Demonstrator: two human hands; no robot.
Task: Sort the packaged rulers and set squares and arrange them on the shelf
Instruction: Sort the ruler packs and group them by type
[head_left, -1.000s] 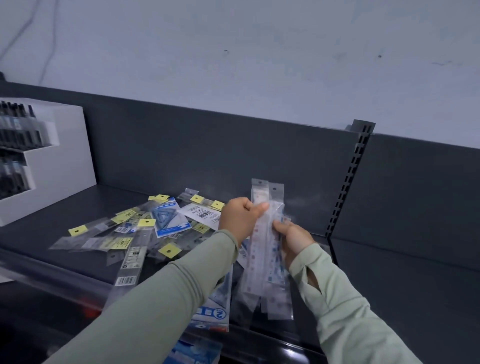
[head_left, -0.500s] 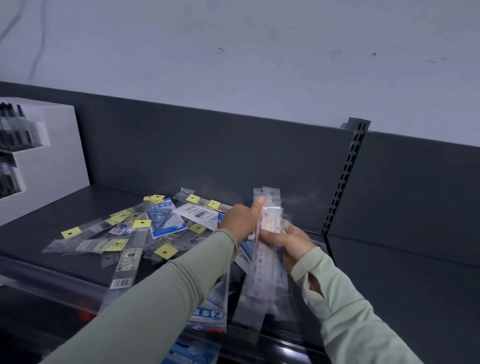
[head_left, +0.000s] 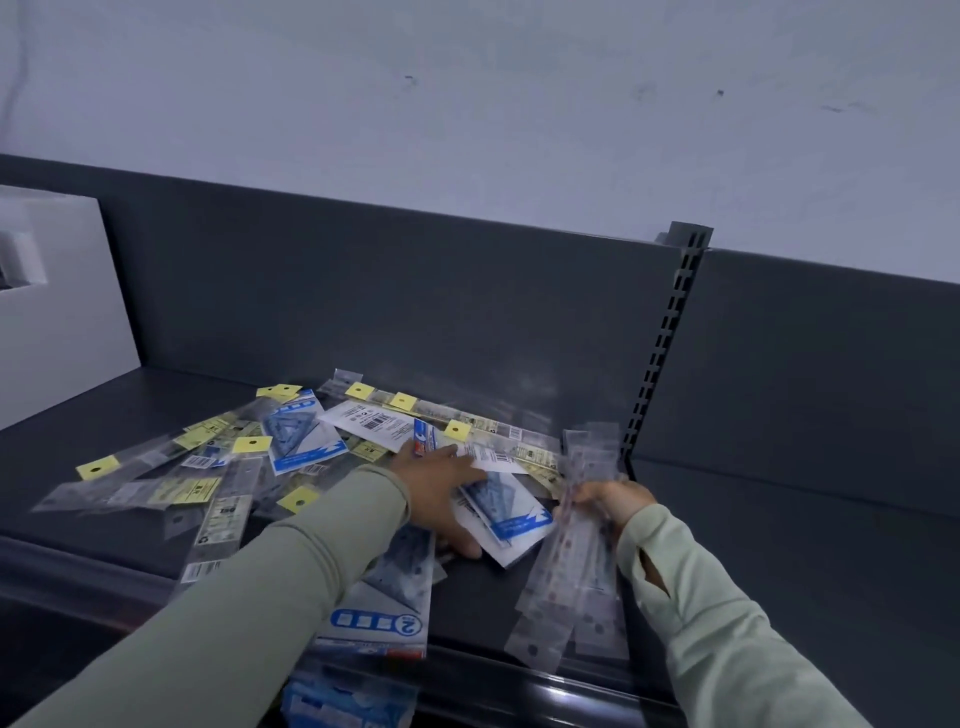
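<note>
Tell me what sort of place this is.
Probably a stationery shop: a dark retail shelf with a slotted upright, a heap of barcoded packaged rulers and set squares, and a white display box.

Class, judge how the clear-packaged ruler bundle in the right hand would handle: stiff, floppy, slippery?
Probably stiffish: the clear-packaged ruler bundle juts straight below the right hand. Likely slippery: its glossy sleeves fan apart.

A white display box (head_left: 62, 312) stands at the far left against the dark grey back panel (head_left: 389, 291). 1 slotted upright (head_left: 670, 332) divides that panel. A pale, scuffed wall (head_left: 467, 104) rises behind.
</note>
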